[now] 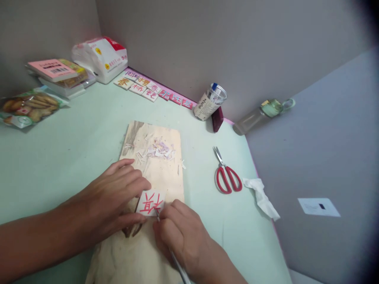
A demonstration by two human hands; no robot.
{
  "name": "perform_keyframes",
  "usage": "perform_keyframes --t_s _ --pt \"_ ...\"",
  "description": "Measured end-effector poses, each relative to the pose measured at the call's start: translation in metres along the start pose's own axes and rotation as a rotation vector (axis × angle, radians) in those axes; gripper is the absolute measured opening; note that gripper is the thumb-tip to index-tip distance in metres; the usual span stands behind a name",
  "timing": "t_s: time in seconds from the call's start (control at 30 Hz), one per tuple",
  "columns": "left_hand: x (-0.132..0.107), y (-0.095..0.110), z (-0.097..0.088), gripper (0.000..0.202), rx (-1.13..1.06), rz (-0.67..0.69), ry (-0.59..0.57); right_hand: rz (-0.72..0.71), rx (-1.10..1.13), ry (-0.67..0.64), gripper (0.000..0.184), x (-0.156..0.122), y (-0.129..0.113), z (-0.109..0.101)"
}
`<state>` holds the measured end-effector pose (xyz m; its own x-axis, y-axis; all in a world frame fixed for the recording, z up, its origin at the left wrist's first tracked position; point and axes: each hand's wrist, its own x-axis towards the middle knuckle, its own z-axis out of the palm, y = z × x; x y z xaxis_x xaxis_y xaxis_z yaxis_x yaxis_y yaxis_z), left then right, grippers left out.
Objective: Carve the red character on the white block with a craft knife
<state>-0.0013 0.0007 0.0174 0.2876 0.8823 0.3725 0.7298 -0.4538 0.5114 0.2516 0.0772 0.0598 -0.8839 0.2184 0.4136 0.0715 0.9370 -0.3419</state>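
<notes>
A small white square block (pixel 150 202) with red handwritten characters lies on a wooden board (pixel 166 177). My left hand (pixel 122 193) steadies it, thumb and fingertips closed against its left side. My right hand (pixel 185 232) is wrapped round a slim metal carving knife (pixel 180 268). The knife's tip touches the block's face near its lower right, at the red strokes. Part of the shaft is hidden by my fingers. White and purplish shavings (pixel 161 149) are scattered on the far half of the board.
Red-handled scissors (pixel 226 175) and a crumpled tissue (pixel 262 197) lie to the right. Several lettered squares (pixel 137 88) line the back edge. A jar (pixel 209 102) and a bottle (pixel 257 116) stand behind. Books (pixel 53 69), a snack bag (pixel 29 106) and a tissue pack (pixel 102 59) sit back left.
</notes>
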Motion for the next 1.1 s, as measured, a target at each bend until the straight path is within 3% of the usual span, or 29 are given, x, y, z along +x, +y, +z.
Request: perform_keyframes --t_s 0.13,0.27,0.5,0.6,0.8,1.0,1.1 --pt "0.002 -0.006 -0.004 0.042 0.021 0.058 -0.009 0.034 0.040 0.037 0.038 0.000 0.002 0.004" --pt "0.006 0.001 -0.001 0.014 0.029 0.052 -0.060 0.038 0.058 0.049 0.033 -0.002 0.002 0.006" --pt "0.006 0.011 0.012 0.037 -0.026 0.091 0.052 0.046 0.097 0.046 0.031 -0.005 0.004 0.009" --pt "0.007 0.008 0.008 0.036 0.002 0.151 0.001 0.047 0.091 0.055 0.030 -0.004 0.004 0.009" --pt "0.010 0.007 0.013 0.030 0.009 0.093 -0.001 0.053 0.078 0.053 0.029 -0.003 0.004 0.007" --pt "0.015 0.012 0.023 0.030 0.071 0.093 0.091 0.077 0.078 0.074 0.029 0.000 0.002 0.008" --pt "0.016 0.014 0.024 0.028 0.071 0.121 0.073 0.082 0.093 0.119 0.029 0.001 0.002 0.009"
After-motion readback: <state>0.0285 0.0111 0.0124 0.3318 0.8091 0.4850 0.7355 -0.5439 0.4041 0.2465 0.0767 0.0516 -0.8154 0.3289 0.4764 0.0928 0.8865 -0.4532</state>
